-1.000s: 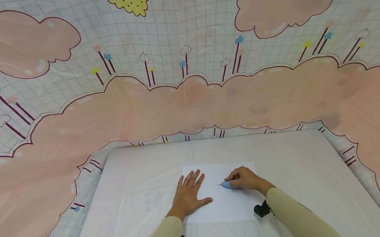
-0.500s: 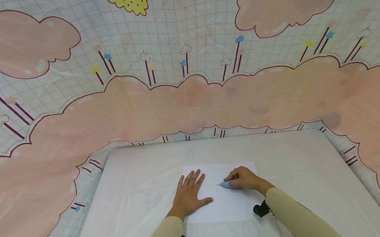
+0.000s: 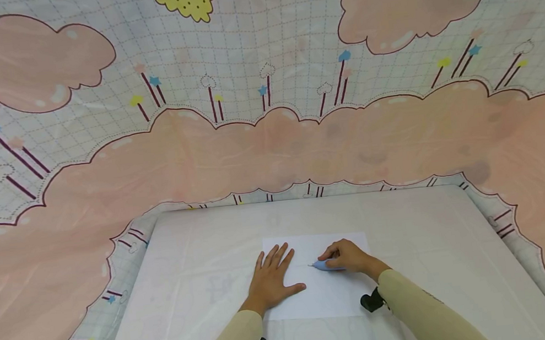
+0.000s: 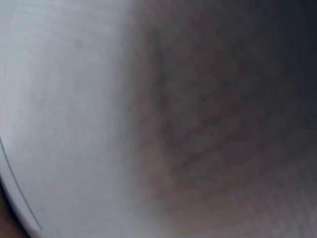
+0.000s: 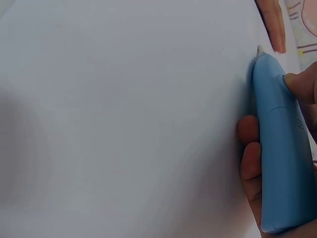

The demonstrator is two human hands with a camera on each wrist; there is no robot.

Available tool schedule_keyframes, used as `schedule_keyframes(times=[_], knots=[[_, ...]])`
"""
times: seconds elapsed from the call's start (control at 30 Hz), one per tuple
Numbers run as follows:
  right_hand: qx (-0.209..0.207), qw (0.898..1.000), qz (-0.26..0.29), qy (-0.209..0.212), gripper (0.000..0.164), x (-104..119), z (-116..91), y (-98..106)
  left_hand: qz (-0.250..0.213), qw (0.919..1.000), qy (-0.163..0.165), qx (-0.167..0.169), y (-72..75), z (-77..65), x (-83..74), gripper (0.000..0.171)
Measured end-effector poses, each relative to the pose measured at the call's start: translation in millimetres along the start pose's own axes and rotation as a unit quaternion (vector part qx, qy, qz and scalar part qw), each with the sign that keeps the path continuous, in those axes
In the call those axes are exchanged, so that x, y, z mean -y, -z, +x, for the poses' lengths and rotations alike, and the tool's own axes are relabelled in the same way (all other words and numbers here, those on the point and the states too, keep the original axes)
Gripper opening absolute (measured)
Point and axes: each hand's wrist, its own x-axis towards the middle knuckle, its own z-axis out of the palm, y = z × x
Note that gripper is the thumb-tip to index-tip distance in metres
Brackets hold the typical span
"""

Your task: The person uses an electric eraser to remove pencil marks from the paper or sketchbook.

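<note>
A white sheet of paper [image 3: 321,300] lies on the table. My left hand [image 3: 270,282] rests flat on its left part, fingers spread and thumb pointing right. My right hand [image 3: 352,256] grips a blue electric eraser [image 3: 327,265] low over the right half of the sheet, its tip pointing left. In the right wrist view the eraser [image 5: 283,158] shows a small pale tip [image 5: 260,49] right at the paper. The thumb [image 5: 301,89] presses a button on its side, and fingers curl round the body. The left wrist view is blurred, with dark shadow over white.
A white cover [image 3: 200,238] spreads over the table. Beyond the table hangs a cloth [image 3: 270,148] printed with clouds and a grid. Below the sheet, faint outlines show on the cover. Black wrist cameras [image 3: 372,300] sit at both sleeves.
My right hand has shifted slightly left with the electric eraser, its tip moving a little toward my left hand. The left hand and the paper have stayed in place.
</note>
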Motion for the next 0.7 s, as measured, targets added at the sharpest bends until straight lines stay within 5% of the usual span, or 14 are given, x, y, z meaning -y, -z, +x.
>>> schedule_keyframes(times=[0.7], knots=[[0.005, 1.000, 0.000, 0.000, 0.017, 6.0, 4.1, -3.0, -0.006, 1.0000, 0.000, 0.002, 0.8, -0.7, -1.2, 0.096]])
